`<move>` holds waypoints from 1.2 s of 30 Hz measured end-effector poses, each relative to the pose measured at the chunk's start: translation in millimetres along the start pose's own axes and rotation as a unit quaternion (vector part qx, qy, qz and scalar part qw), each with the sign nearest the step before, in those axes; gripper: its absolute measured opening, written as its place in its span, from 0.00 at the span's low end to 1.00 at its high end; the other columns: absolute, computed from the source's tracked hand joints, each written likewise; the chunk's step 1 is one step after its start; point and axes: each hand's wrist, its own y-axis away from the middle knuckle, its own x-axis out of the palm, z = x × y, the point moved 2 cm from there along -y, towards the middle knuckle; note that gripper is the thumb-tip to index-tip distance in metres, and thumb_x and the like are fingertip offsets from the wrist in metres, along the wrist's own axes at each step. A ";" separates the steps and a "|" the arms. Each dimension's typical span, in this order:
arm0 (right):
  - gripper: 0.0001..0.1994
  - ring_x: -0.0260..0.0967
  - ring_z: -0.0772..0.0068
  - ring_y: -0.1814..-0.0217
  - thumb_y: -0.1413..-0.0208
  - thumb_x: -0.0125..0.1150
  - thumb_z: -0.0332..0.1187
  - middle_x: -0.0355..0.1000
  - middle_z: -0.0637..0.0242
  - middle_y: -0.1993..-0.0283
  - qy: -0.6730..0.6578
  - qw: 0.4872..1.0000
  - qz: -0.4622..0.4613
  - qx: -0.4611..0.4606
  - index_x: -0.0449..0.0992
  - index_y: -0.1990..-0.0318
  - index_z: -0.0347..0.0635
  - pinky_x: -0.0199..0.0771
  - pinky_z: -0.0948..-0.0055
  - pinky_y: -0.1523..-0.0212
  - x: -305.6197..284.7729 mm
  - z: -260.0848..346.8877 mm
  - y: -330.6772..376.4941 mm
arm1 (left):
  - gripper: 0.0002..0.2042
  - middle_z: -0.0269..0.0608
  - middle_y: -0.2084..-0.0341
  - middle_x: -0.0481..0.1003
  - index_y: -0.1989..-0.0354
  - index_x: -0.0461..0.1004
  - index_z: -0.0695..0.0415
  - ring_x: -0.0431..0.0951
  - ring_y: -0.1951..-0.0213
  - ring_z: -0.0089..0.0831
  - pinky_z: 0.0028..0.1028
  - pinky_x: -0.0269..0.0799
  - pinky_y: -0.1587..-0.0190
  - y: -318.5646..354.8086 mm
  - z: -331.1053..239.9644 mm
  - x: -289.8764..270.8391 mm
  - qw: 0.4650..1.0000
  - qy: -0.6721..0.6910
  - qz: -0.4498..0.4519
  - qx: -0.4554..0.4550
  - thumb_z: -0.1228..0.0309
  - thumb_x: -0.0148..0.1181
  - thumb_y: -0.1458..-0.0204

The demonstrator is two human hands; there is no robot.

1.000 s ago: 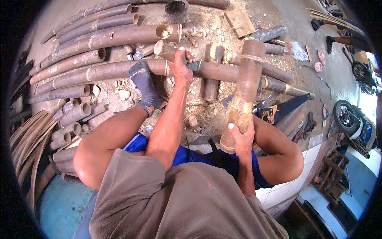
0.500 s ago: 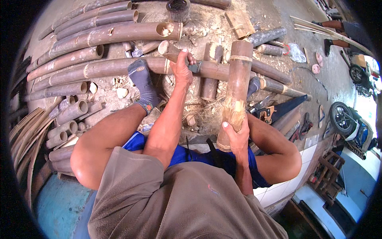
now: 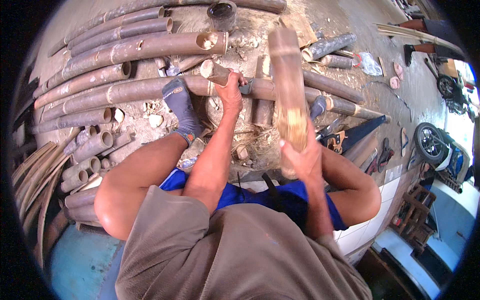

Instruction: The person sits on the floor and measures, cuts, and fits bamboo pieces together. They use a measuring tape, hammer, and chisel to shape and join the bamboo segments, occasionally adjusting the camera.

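My left hand point(image 3: 230, 93) is closed round the thick wooden handle point(image 3: 214, 72) of what looks like a chisel. Its dark metal part point(image 3: 245, 86) lies against a long bamboo pole point(image 3: 135, 90) on the ground, and its edge is hidden. In my right hand point(image 3: 304, 156) is a thick bamboo club point(image 3: 287, 70), gripped at its frayed, worn lower part. The club is raised upright, smeared by motion, with its upper end over the pole. My socked feet, the left foot point(image 3: 181, 107) plainest, rest by the pole.
Several bamboo poles point(image 3: 160, 46) lie at the far left, one with cut holes. Short tubes and split strips point(image 3: 35, 175) are stacked at left. A handsaw point(image 3: 362, 134) lies to the right. Chips cover the floor. A dark pot point(image 3: 222, 15) stands far off; another person's legs point(image 3: 415, 47) show at right.
My right hand has swung the bamboo club up and to the left, away from me. The left hand and the chisel have hardly moved.
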 end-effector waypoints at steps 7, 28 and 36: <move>0.43 0.80 0.44 0.53 0.55 0.78 0.42 0.79 0.47 0.51 0.109 0.879 -0.069 -0.459 0.64 0.32 0.41 0.81 0.55 0.52 -33.5 210.5 -98.2 | 0.06 0.33 0.80 0.68 0.67 0.67 0.58 0.68 0.78 0.24 0.29 0.72 0.69 7.6 -11.1 11.7 0.999 -0.029 0.017 0.025 0.74 0.60 0.45; 0.41 0.80 0.51 0.72 0.52 0.71 0.47 0.76 0.47 0.71 0.510 0.700 0.211 -0.453 0.63 0.28 0.59 0.78 0.51 0.74 19.1 178.0 -138.4 | 0.22 0.44 0.50 0.77 0.45 0.71 0.66 0.75 0.49 0.37 0.39 0.69 0.41 -9.3 59.8 -47.4 0.988 -0.140 -0.012 0.061 0.60 0.60 0.37; 0.28 0.80 0.54 0.69 0.57 0.73 0.52 0.80 0.56 0.69 0.086 0.774 -0.015 -0.627 0.80 0.49 0.49 0.79 0.57 0.68 19.1 368.8 -114.6 | 0.05 0.35 0.80 0.69 0.70 0.69 0.58 0.68 0.78 0.26 0.32 0.72 0.68 3.1 12.3 8.9 0.999 -0.008 0.021 -0.026 0.73 0.59 0.46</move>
